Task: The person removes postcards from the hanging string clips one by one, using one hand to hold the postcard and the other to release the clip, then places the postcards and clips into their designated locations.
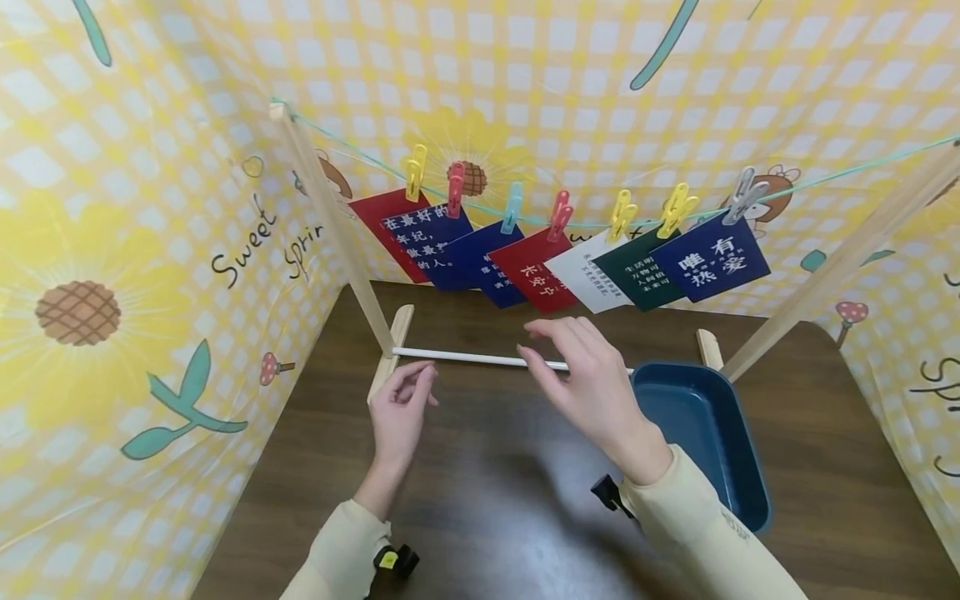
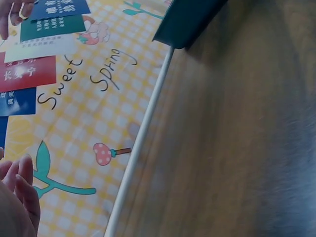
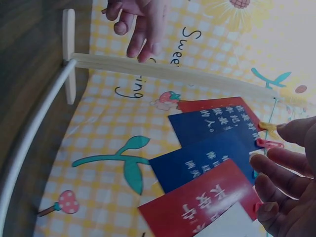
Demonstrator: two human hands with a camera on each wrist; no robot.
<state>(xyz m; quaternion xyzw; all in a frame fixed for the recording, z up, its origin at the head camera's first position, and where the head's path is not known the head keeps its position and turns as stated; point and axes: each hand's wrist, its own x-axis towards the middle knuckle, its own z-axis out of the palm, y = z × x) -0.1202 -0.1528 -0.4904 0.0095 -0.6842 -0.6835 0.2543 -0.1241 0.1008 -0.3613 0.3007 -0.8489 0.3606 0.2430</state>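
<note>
Beyond the right hand point(image 1: 588, 387), nearer, empty, thumb and fingers parted, cards point(image 1: 534, 271) hang in a crosswise row; the left hand point(image 1: 399, 412) curls loosely, empty.

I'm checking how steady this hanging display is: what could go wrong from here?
The thin green string sags under seven rectangular printed cards, so a snag by the bare right hand might set them all swinging.

Each card appears to hang from one small coloured plastic clip, so a tug could pull one loose.

In the head view, the right cream sleeve overlaps the dark blue rectangular tray, so the arm might bump it.
</note>
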